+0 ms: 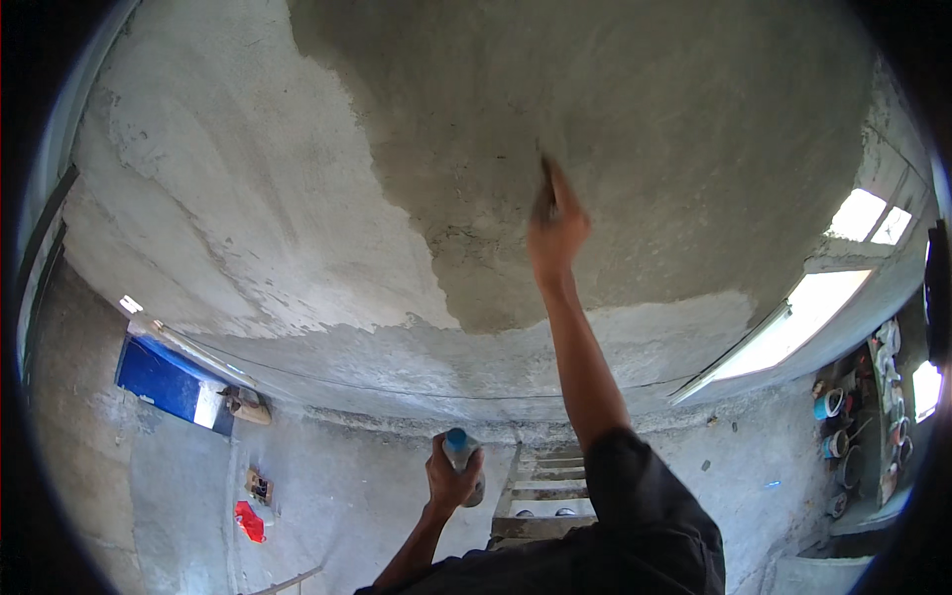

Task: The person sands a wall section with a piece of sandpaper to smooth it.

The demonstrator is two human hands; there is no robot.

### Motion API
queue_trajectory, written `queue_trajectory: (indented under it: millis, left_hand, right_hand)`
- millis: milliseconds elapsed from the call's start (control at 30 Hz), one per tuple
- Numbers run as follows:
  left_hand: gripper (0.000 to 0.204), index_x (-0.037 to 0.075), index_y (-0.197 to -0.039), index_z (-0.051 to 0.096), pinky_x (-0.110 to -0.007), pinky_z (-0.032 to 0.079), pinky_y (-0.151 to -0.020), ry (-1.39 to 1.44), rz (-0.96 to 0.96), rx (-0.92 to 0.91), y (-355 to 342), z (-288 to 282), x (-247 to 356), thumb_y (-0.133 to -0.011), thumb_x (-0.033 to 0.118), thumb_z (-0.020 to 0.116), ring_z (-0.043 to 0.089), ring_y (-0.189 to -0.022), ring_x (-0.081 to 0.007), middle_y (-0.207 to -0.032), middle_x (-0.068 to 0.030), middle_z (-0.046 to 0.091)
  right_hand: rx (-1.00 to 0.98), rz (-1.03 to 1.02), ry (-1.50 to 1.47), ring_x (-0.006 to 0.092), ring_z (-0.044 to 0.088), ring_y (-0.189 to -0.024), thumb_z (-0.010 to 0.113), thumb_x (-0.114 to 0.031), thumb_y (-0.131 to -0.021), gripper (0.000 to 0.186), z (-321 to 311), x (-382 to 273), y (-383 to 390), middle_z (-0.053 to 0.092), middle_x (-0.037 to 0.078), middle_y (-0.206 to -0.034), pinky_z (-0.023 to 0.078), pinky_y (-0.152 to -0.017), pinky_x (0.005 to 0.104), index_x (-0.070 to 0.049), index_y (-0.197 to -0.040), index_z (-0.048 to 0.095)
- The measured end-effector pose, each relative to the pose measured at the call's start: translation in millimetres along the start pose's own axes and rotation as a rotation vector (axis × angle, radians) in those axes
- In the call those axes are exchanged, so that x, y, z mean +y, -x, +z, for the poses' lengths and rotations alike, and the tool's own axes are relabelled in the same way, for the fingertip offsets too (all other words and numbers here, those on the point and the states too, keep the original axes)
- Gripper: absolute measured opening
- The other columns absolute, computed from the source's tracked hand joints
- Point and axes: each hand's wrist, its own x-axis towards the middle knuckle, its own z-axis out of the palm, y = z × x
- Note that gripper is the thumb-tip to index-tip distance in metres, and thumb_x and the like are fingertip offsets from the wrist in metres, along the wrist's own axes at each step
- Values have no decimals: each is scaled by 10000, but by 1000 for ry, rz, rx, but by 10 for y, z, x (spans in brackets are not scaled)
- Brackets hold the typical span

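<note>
My right arm reaches up to a grey cement-plastered wall (635, 119), with a wide dark damp-looking patch and paler plaster around it. Closed against that patch, my right hand (558, 238) grips a thin dark tool (544, 188). Motion blur and its edge-on angle hide its exact kind. Lower down, near my body, my left hand (446, 481) is wrapped round a greyish bottle (462, 454) with a blue cap, held upright away from the wall.
Ladder steps (550, 474) stand below me, with shoe tips showing on a lower one. A blue door panel (169, 382) is at left, near a red bag (249, 522) on the floor. Several buckets (829, 404) line the right side, below bright window openings (793, 327).
</note>
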Motion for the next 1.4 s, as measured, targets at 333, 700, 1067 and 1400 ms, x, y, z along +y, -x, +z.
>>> queue_trajectory:
  millis: [333, 700, 1067, 1400]
  left_hand:
    - [357, 38, -980, 501, -399, 516, -638, -35, -103, 162, 268, -388, -462, -740, 152, 739, 658, -696, -308, -784, -142, 648]
    - [358, 41, -970, 496, -399, 509, -621, -104, -109, 148, 413, -437, -605, -750, 180, 741, 655, -685, -315, -772, -142, 642]
    - [388, 39, -991, 490, -404, 519, -621, -86, -27, 84, 340, -447, -460, -748, 194, 750, 660, -687, -321, -768, -147, 643]
    - [386, 32, -993, 494, -411, 521, -625, -115, -123, 82, 438, -420, -456, -758, 216, 739, 666, -696, -326, -775, -157, 649]
  right_hand:
    - [128, -426, 207, 348, 529, -1186, 562, 123, -671, 593, 1153, -41, -456, 572, 172, -1253, 479, -975, 410, -33, -1243, 565]
    - [489, -552, 240, 356, 597, -1086, 525, 130, -730, 478, 639, 140, -1348, 616, 179, -1179, 499, -942, 402, -10, -1182, 596]
    - [175, -523, 97, 350, 589, -1099, 566, 120, -729, 490, 553, -226, -776, 617, 173, -1171, 456, -1005, 423, -41, -1191, 596]
    - [-196, -525, 142, 323, 548, -1161, 552, 154, -729, 531, 817, 114, -394, 601, 163, -1203, 464, -999, 399, -47, -1221, 576]
